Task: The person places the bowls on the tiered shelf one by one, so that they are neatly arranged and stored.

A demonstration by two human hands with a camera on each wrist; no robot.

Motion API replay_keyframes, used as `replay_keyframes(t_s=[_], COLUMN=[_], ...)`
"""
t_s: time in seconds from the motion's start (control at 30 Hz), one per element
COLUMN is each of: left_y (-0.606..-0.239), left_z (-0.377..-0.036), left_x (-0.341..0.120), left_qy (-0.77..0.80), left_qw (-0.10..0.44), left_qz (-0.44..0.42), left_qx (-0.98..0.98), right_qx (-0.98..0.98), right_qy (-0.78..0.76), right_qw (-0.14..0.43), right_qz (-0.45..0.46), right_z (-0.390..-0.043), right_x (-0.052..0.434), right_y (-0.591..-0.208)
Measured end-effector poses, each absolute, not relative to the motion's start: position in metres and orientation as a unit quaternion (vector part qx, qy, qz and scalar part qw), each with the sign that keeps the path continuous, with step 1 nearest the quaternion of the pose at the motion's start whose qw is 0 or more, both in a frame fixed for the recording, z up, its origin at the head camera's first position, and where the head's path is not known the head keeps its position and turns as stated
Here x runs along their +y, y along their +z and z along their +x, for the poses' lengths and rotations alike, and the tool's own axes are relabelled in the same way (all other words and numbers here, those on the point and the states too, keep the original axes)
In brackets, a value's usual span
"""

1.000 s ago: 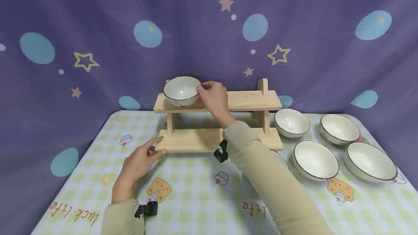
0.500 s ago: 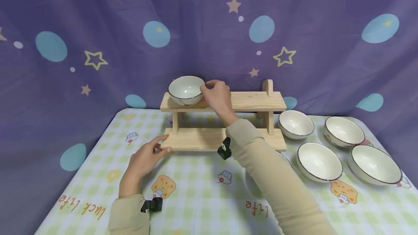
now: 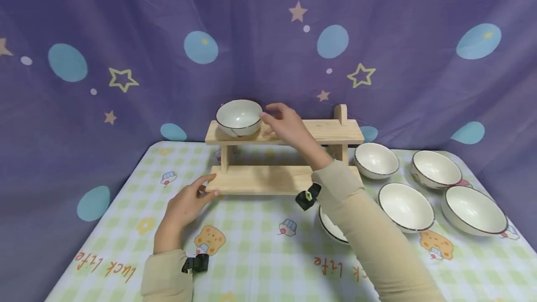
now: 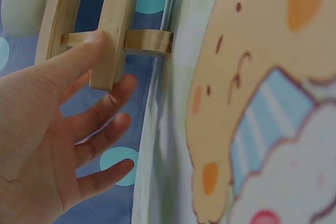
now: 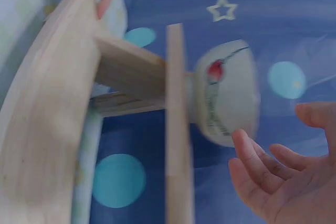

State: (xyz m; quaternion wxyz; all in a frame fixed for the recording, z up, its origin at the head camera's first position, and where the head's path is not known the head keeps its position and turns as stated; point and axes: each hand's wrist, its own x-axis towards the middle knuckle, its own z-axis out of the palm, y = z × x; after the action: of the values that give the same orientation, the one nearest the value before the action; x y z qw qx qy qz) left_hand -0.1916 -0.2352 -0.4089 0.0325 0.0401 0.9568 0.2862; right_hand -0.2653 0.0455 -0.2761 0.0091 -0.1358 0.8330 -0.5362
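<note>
A white bowl (image 3: 239, 118) with a dark rim sits upright at the left end of the top board of a two-tier wooden shelf (image 3: 260, 178). In the right wrist view, the bowl (image 5: 226, 93) shows a red flower on its outside. My right hand (image 3: 287, 125) is just right of that bowl, fingers spread and holding nothing. With thumb and index finger, my left hand (image 3: 186, 206) grips the left end of the lower board. The left wrist view shows that hand (image 4: 68, 124) with its other fingers spread off the wood.
Several more white bowls stand on the checked tablecloth at right, among them a near bowl (image 3: 406, 206) and a back bowl (image 3: 376, 160). Another bowl (image 3: 331, 227) is partly hidden under my right sleeve. A purple curtain (image 3: 260, 8) hangs behind the table.
My right hand has let go of the bowl's rim and drawn slightly right, its forearm shifting right too. The bowl stays on the top board. My left hand keeps its grip.
</note>
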Motion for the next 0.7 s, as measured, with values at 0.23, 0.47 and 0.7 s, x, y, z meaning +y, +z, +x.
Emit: replay_keyframes(t_s=[0.23,0.47,0.7], left_y=[-0.411,-0.407,-0.404], left_z=[-0.189,-0.187,-0.185], left_x=[-0.236,-0.234,-0.232], left_qy=[0.274,0.27,0.272], left_qw=[0.029,0.021,0.019], left_qz=[0.042,0.047,0.05], left_qx=[0.96,0.961,0.961], right_qx=[0.827,0.811,0.777], right_qy=[-0.534,-0.55,-0.59], right_qw=[-0.03,-0.074,-0.129], right_qz=[-0.177,-0.186,-0.178], right_z=[-0.23,-0.201,-0.172], right_x=[0.066,0.085,0.108], right_y=[-0.269,-0.276,-0.285])
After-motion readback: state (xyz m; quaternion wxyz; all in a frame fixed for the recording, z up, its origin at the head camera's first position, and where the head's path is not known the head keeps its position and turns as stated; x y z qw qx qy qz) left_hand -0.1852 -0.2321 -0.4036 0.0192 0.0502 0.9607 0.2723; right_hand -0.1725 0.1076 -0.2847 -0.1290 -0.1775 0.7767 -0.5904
